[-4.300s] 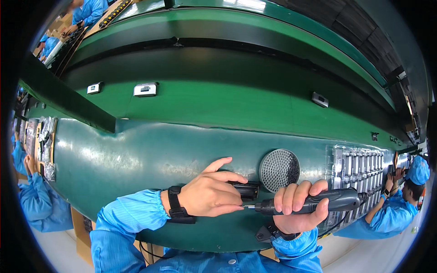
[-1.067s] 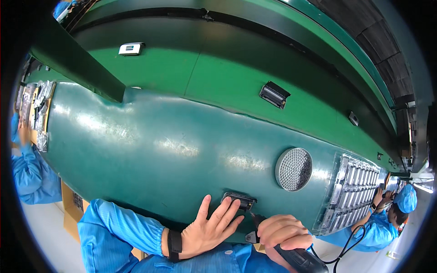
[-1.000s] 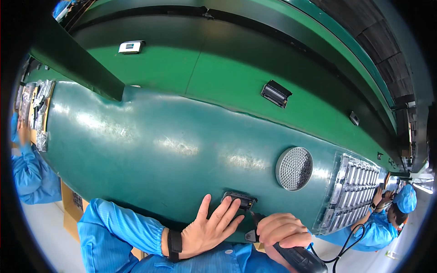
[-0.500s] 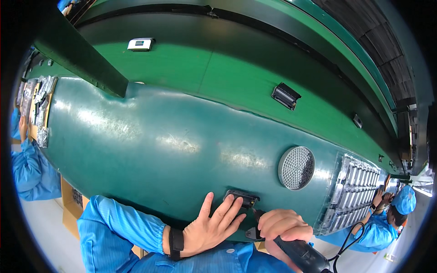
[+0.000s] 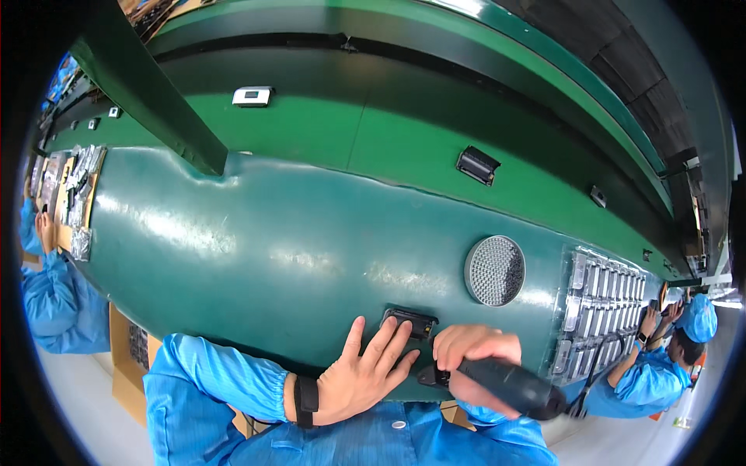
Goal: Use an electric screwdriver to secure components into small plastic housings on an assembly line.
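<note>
A small black plastic housing lies on the green table close in front of me. My left hand, a black band on its wrist, rests with spread fingers, the tips touching the housing's near left side. Just right of it, my right hand is wrapped round a black corded electric screwdriver. The tool is tilted sideways, its rear end toward the lower right. Its bit is hidden or too blurred to make out, and I cannot tell whether it touches the housing.
A round dish of small dark pieces stands beyond my right hand. Right of it sits a clear plastic tray with rows of parts. Farther back, a green belt carries a black housing and a white device. Co-workers sit at both sides.
My right hand has turned the screwdriver away from the housing, and its rear end has swung up to the right. My left hand stays on the housing. The whole view has shifted slightly.
</note>
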Demonstrator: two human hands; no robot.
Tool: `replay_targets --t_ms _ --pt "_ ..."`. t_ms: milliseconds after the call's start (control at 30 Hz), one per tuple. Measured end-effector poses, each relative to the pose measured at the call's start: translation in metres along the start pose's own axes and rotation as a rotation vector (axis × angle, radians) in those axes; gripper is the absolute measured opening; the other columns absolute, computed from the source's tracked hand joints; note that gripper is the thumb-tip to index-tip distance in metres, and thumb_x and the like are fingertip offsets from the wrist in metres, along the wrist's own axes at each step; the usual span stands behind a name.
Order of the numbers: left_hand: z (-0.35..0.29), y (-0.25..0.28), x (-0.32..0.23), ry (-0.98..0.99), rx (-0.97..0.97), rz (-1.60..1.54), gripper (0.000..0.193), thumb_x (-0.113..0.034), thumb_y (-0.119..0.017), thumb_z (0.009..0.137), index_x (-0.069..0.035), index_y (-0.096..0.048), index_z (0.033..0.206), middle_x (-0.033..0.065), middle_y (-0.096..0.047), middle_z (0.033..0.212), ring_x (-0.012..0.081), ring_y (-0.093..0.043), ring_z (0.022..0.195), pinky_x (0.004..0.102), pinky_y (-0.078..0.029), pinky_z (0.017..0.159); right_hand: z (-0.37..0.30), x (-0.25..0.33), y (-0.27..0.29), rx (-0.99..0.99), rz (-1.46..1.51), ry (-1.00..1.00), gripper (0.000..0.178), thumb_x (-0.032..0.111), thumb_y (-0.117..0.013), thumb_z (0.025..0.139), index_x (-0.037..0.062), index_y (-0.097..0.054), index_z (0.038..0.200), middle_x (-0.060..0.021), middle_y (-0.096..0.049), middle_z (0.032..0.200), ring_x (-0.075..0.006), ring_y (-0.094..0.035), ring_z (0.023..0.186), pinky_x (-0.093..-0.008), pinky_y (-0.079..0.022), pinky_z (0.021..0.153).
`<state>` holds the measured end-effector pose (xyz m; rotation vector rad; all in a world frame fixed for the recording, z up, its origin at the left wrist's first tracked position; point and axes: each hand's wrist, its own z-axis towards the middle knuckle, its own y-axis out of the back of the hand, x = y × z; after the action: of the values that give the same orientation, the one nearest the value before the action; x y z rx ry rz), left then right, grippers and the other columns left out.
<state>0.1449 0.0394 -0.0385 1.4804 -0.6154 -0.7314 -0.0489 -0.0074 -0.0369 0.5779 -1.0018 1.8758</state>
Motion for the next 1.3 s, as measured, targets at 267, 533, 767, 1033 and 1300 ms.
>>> replay_targets --t_ms 267,533,767,1033,1300 --pt "0.001 0.008 0.001 -0.06 0.05 -0.01 0.056 -0.029 -0.056 0.091 -0.012 -0.058 0.144 0.0304 -0.045 0.152 0.0457 -0.045 0.14 0.0689 -0.042 0.102 0.055 0.026 0.047 -0.305 -0.073 -0.002 0.092 0.09 -0.057 0.077 0.0069 -0.048 0.114 -0.0112 -0.06 0.073 -0.0217 -0.059 0.057 -0.0337 -0.049 0.053" --pt "0.004 0.011 0.003 -0.091 0.162 -0.002 0.105 -0.059 -0.087 0.06 -0.016 -0.052 0.149 0.0336 -0.036 0.157 0.0503 -0.039 0.143 0.0717 -0.04 0.105 0.059 0.013 0.095 -0.717 -0.184 0.07 0.076 0.086 -0.049 0.088 0.0152 -0.054 0.115 -0.0033 -0.053 0.072 -0.0186 -0.051 0.057 -0.0361 -0.045 0.057" --pt "0.011 0.02 0.006 -0.122 0.243 -0.021 0.103 -0.059 -0.087 0.06 -0.018 -0.054 0.148 0.0345 -0.034 0.157 0.0523 -0.035 0.144 0.0733 -0.039 0.104 0.061 0.017 0.105 -0.721 -0.177 0.089 0.072 0.082 -0.046 0.093 0.0135 -0.052 0.113 -0.004 -0.055 0.074 -0.0188 -0.054 0.06 -0.0386 -0.047 0.058" --pt "0.011 0.019 0.006 -0.098 0.235 -0.033 0.101 -0.058 -0.087 0.058 -0.018 -0.056 0.145 0.0342 -0.037 0.156 0.052 -0.038 0.143 0.0731 -0.04 0.103 0.062 0.021 0.102 -0.707 -0.075 0.077 0.071 0.082 -0.046 0.093 0.014 -0.052 0.114 -0.0035 -0.055 0.074 -0.0188 -0.053 0.059 -0.0384 -0.046 0.058" --pt "0.011 0.027 0.002 -0.061 0.247 -0.054 0.101 -0.052 -0.086 0.065 -0.015 -0.048 0.151 0.032 -0.033 0.159 0.0491 -0.033 0.147 0.0707 -0.037 0.108 0.057 0.017 0.102 -0.707 -0.159 0.09 0.069 0.079 -0.049 0.094 0.0135 -0.052 0.115 -0.0041 -0.054 0.075 -0.0188 -0.053 0.059 -0.0374 -0.046 0.058"
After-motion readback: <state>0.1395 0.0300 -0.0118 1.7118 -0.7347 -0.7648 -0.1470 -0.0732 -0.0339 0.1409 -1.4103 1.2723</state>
